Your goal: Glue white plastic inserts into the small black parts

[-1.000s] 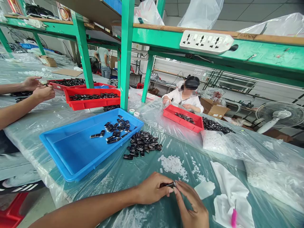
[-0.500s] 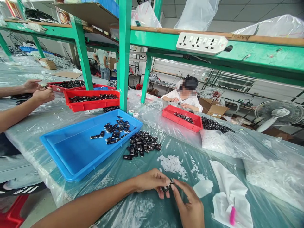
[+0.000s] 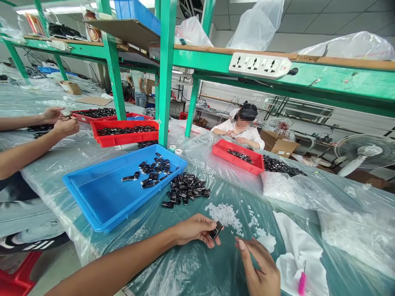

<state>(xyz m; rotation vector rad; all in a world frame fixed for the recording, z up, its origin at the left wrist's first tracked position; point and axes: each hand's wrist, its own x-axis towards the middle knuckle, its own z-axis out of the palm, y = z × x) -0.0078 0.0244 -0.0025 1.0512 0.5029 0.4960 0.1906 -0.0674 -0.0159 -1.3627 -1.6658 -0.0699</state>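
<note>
My left hand (image 3: 196, 230) grips a small black rectangular piece (image 3: 216, 230) with a pale line across it, between thumb and fingers. To its right, my right hand (image 3: 261, 265) is apart from the piece, fingers stretched forward and loosely open, with nothing visible in them. Just beyond both hands lies a scatter of small white pieces (image 3: 226, 214). A larger translucent white piece (image 3: 268, 241) is partly hidden behind my right fingers. Farther off, a heap of similar black pieces (image 3: 188, 187) lies beside a blue tray (image 3: 92, 193) holding several more.
A white cloth (image 3: 298, 238) with a pink-handled tool (image 3: 302, 283) lies at right, near plastic bags (image 3: 354, 230) of white pieces. Red trays (image 3: 237, 156) hold black pieces. A green shelf post (image 3: 166, 74) rises behind the blue tray. Another person's hands (image 3: 63, 121) work at left; someone sits opposite.
My right hand has let go of the black piece and moved to the right. My left hand keeps hold of it, now more exposed. The view has shifted slightly.
</note>
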